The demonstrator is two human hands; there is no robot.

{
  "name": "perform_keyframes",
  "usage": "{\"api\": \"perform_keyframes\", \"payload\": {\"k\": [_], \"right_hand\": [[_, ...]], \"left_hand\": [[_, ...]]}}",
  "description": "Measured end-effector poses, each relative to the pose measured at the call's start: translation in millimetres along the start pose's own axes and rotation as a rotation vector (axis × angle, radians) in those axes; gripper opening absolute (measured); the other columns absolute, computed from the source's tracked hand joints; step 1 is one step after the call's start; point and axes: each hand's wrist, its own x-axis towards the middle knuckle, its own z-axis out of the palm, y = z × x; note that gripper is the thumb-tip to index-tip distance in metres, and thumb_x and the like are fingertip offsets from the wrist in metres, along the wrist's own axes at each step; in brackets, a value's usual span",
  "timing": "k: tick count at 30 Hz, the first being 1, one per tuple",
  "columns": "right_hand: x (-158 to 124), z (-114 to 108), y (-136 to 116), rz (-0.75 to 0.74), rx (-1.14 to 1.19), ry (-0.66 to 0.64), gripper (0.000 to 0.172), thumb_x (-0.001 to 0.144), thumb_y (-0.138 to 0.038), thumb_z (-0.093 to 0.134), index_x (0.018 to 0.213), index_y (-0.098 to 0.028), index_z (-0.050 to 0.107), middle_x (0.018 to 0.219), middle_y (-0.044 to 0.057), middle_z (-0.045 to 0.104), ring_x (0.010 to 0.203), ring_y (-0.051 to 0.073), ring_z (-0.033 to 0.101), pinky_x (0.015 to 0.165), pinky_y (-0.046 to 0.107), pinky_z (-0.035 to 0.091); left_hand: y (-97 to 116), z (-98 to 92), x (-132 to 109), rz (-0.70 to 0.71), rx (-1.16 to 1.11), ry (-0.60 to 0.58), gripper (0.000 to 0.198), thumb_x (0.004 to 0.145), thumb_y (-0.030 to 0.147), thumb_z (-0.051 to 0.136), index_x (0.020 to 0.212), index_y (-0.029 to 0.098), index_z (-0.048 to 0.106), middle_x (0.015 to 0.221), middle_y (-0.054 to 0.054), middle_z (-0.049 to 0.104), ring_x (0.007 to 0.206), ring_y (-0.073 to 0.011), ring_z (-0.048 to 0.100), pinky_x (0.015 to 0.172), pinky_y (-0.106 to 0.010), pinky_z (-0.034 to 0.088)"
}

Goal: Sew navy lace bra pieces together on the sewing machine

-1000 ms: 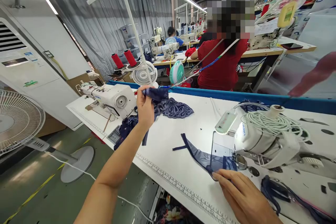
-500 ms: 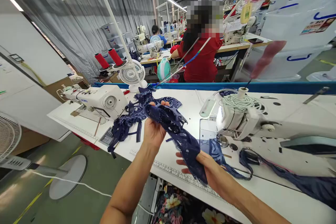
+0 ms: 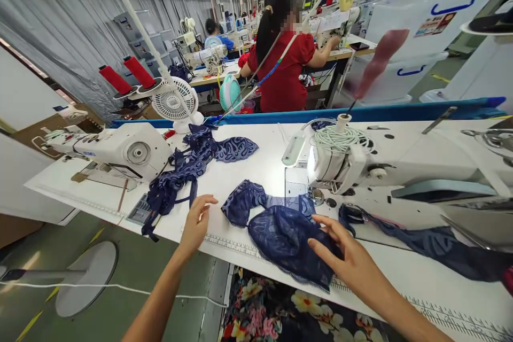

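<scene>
One blue cloth (image 3: 280,235) is laid slantwise, right of the left hand (image 3: 195,225) and partly under the nearer right hand (image 3: 348,254); all fingers are spread.

One left hand (image 3: 197,224), one right hand (image 3: 343,248), two sewing machines (image 3: 112,148) on the near table (image 3: 264,171), two navy lace bundles (image 3: 280,232) between them, two red thread cones (image 3: 139,71) on one stand (image 3: 132,15), one turquoise fan (image 3: 229,93), one co-worker in red (image 3: 284,72)
</scene>
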Motion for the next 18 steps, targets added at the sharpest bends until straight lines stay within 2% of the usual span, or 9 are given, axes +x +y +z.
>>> {"api": "perform_keyframes", "payload": {"k": [3,8,11,13,16,18], "right_hand": [[0.0,0.2,2.6,-0.053,-0.020,0.046,0.048,0.090,-0.051,0.055,0.131,-0.029,0.053,0.119,0.010,0.067,0.115,0.027,0.062,0.073,0.029,0.055],[3.1,-1.7,-2.9,-0.064,-0.038,0.041,0.043,0.092,-0.052,0.048,0.128,-0.030,0.056,0.124,0.008,0.066,0.111,0.026,0.063,0.071,0.030,0.055],[2.2,-4.3,-6.4,-0.004,-0.043,0.034,0.045,0.091,-0.057,0.047,0.127,-0.032,0.057,0.130,0.007,0.063,0.118,0.028,0.059,0.075,0.031,0.056],[0.9,-5.9,-7.0,-0.004,-0.055,0.035,0.045,0.090,-0.057,0.048,0.126,-0.032,0.058,0.130,0.006,0.063,0.117,0.027,0.060,0.075,0.030,0.056],[-1.9,-6.7,-7.0,-0.036,-0.092,0.009,0.044,0.090,-0.056,0.048,0.125,-0.032,0.058,0.129,0.006,0.064,0.091,0.023,0.069,0.058,0.027,0.054],[-3.6,-6.1,-8.8,-0.077,-0.120,-0.039,0.043,0.092,-0.056,0.045,0.125,-0.032,0.058,0.126,0.006,0.065,0.063,0.017,0.066,0.045,0.026,0.049]], "left_hand": [[15.6,15.1,-8.2,0.086,0.176,0.118,0.020,0.088,0.024,0.049,0.106,0.023,0.058,0.114,-0.007,0.058,0.113,-0.0223,0.055,0.095,-0.039,0.047],[45.7,61.4,-8.8,0.263,0.355,0.087,0.028,0.085,0.026,0.063,0.111,0.021,0.054,0.107,-0.007,0.057,0.106,-0.0236,0.053,0.093,-0.040,0.047],[49.8,79.0,-10.9,0.321,0.396,0.108,0.020,0.089,0.022,0.057,0.109,0.021,0.052,0.104,-0.006,0.056,0.101,-0.0217,0.053,0.090,-0.038,0.048],[47.2,83.4,-14.7,0.284,0.469,0.173,0.025,0.087,0.025,0.061,0.110,0.020,0.051,0.104,-0.007,0.054,0.102,-0.0233,0.052,0.090,-0.040,0.048],[39.1,83.1,-20.3,0.176,0.604,0.245,0.046,0.079,0.031,0.071,0.117,0.018,0.049,0.108,-0.010,0.049,0.105,-0.0276,0.050,0.091,-0.045,0.048],[33.1,81.3,-21.7,0.120,0.662,0.256,0.049,0.077,0.031,0.072,0.118,0.018,0.048,0.108,-0.010,0.047,0.105,-0.0284,0.050,0.089,-0.046,0.050]]}}
